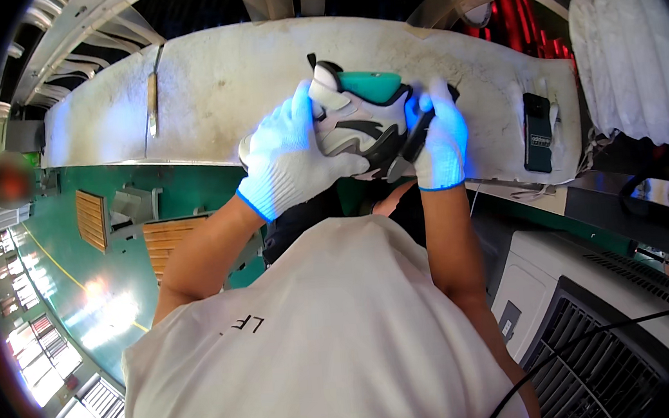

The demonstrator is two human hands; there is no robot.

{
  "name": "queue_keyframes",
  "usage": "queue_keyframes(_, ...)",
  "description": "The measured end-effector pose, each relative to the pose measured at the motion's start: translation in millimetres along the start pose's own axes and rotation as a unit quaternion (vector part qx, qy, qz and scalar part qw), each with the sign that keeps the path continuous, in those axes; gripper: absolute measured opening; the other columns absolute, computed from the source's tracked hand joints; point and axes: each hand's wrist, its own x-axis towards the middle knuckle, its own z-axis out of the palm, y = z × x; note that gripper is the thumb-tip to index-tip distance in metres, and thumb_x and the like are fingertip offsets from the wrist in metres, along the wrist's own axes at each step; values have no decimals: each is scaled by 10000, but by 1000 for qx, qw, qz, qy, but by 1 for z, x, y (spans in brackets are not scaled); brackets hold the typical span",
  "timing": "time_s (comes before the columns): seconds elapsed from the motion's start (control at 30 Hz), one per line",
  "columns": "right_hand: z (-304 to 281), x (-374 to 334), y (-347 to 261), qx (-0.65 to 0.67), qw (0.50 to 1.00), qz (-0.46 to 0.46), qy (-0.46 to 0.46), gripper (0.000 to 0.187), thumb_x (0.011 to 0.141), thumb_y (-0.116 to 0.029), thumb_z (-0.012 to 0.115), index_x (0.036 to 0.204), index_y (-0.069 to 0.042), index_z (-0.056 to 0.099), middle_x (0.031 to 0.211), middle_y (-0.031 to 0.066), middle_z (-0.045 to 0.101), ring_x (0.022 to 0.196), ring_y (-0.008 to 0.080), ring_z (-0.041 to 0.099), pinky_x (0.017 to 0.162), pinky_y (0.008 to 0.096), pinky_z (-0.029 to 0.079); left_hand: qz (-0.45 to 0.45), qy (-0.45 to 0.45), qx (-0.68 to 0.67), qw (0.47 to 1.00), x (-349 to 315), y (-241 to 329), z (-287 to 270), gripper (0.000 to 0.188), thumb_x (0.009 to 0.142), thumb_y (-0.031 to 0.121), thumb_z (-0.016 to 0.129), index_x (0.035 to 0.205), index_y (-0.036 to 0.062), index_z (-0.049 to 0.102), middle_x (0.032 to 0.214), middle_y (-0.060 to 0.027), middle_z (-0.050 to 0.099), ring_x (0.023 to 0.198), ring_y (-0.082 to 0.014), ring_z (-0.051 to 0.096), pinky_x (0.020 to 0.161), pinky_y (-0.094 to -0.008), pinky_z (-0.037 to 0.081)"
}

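Observation:
A white, grey and black sneaker [356,129] is held up over the near edge of the long worktable [215,85]. A teal shoe last [370,86] fills its opening. My left hand [287,154], in a white knit glove with a blue cuff, is closed around the sneaker's left end, thumb along its near side. My right hand [443,137], gloved the same way, grips a long, dark, flat piece with a grey end [416,141] against the sneaker's right end. Whether that piece is a tool or part of the shoe, I cannot tell. Blue light falls on both gloves.
A knife-like tool with a wooden handle [153,105] lies on the table at left. A dark phone-like device [537,132] rests at right. Beyond stand a white ribbed hose [638,67] and glowing red parts [520,25]. A pale vented machine [594,306] sits at lower right.

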Motion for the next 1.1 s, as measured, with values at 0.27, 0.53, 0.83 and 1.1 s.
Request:
queue_keyframes(0.27,-19,5,11,42,994,63,84,397,1085,-278,733,776,-69,597,818,103,717,720,246,689,749,385,585,65,60,-15,996,-15,-1,11,1007,636,409,1057,1444,95,543,1124,-128,725,1048,-359,742,924,-495,592)
queue_keyframes(0.53,4,-19,0,-306,948,-21,79,331,997,-314,797,797,-69,700,730,7,617,660,134,538,654,335,432,111,136,-19,984,-30,-1,29,1151,605,375,1054,1559,46,501,1187,-154,724,1073,-384,733,933,-492,595)
queue_keyframes(0.83,1,-41,9,-147,987,-47,50,303,1085,-302,743,928,-44,726,818,16,669,723,132,572,693,312,450,150,182,-38,971,-42,-22,55,1235,572,481,1086,1575,33,522,1327,-187,718,1179,-421,715,1016,-507,586)
queue_keyframes(1.1,-36,-9,12,-38,999,-31,5,299,1082,-253,732,972,26,745,853,96,729,824,220,764,778,403,637,256,224,50,939,-61,-47,74,953,578,486,1092,1321,22,717,1250,-184,743,1132,-417,720,992,-524,593)
